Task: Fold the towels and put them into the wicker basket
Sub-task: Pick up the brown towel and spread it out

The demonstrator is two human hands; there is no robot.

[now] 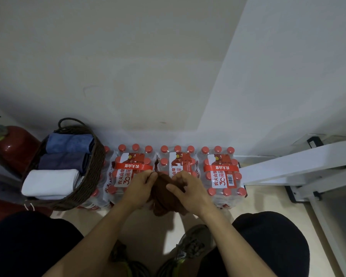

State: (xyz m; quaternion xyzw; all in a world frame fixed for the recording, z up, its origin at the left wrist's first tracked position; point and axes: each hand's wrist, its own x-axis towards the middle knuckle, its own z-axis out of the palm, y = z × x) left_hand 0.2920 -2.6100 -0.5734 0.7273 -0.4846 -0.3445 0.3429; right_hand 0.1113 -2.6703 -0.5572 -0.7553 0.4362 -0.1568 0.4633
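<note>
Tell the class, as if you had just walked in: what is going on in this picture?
A person crouches or sits low over shrink-wrapped packs of water bottles standing against a wall. Both hands, the left hand and the right hand, grip a bunched brown towel above the packs; it is not yet neatly folded. To the left, a wicker basket already holds three folded towels: a blue towel, a dark purple towel and a white towel. A red fire extinguisher stands beside the basket.

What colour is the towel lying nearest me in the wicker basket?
White, seen clearly in the head view: the folded white towel in the dark woven wicker basket.
</note>
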